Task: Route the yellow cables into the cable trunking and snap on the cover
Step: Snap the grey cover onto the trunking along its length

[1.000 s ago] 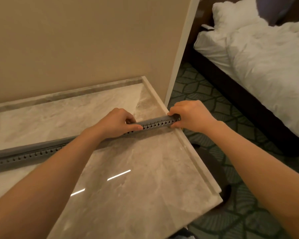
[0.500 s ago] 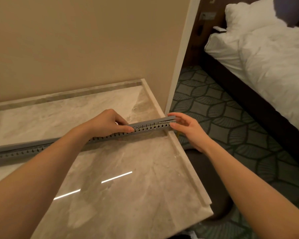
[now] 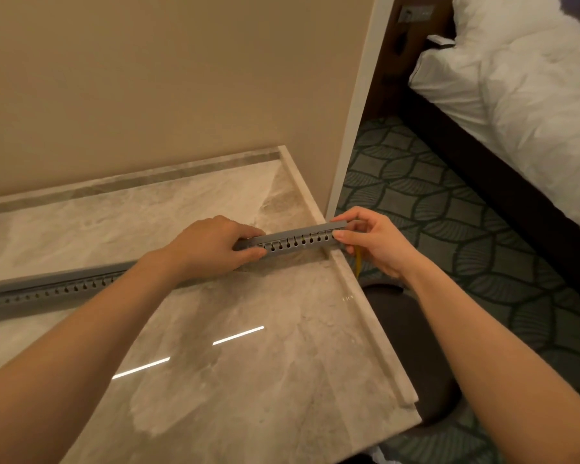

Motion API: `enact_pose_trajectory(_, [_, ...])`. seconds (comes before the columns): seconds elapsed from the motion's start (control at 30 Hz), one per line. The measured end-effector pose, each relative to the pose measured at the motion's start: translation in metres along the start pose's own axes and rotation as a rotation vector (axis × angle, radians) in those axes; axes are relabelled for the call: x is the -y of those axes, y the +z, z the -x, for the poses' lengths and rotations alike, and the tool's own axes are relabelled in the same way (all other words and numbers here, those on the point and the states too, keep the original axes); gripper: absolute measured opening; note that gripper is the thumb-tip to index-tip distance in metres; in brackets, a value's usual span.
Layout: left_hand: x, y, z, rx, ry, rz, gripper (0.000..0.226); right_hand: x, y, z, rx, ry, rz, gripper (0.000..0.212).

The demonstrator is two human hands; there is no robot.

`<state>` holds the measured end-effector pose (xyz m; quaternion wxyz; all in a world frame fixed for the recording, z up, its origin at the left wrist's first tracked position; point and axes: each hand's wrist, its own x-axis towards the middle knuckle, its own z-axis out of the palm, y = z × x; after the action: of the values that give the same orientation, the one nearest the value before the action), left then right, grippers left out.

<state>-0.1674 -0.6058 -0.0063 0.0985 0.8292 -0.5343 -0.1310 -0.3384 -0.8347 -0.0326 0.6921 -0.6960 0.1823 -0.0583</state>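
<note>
A long grey slotted cable trunking [image 3: 295, 242] lies across the marble tabletop [image 3: 248, 329], running from the left edge to the table's right edge. My left hand [image 3: 211, 246] grips it from above, a short way in from its right end. At that right end, my right hand [image 3: 372, 242] pinches the trunking between thumb and fingertips. A short length of yellow cable [image 3: 358, 262] hangs down below my right hand, past the table edge. The grey cover appears to sit along the trunking's top. The cables inside are hidden.
A beige wall [image 3: 148, 95] rises behind the table, ending in a white corner post [image 3: 355, 128]. To the right lies green patterned carpet [image 3: 449, 212] and a bed with white bedding [image 3: 533, 95]. A dark round object [image 3: 406, 346] sits below the table's right edge.
My right hand has loosened from a full grip over the trunking's end to a fingertip pinch, and the yellow cable now shows below it. The view has shifted left.
</note>
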Motion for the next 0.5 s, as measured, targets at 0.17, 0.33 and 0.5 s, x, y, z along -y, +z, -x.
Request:
enact_pose_trajectory(0.17, [-0.03,0.023,0.006,-0.38,0.15,-0.266,0.039,0.0,-0.001,-0.001,0.005,0.0,-0.005,0.015])
enact_pose_trajectory(0.33, [-0.041,0.027,0.005,-0.491,0.178,-0.327,0.034,0.001,-0.001,0.0,-0.014,-0.01,0.023,0.015])
enact_pose_trajectory(0.5, [-0.037,0.029,-0.001,-0.509,0.137,-0.238,0.029,0.0,0.003,0.006,-0.217,-0.23,0.538,0.028])
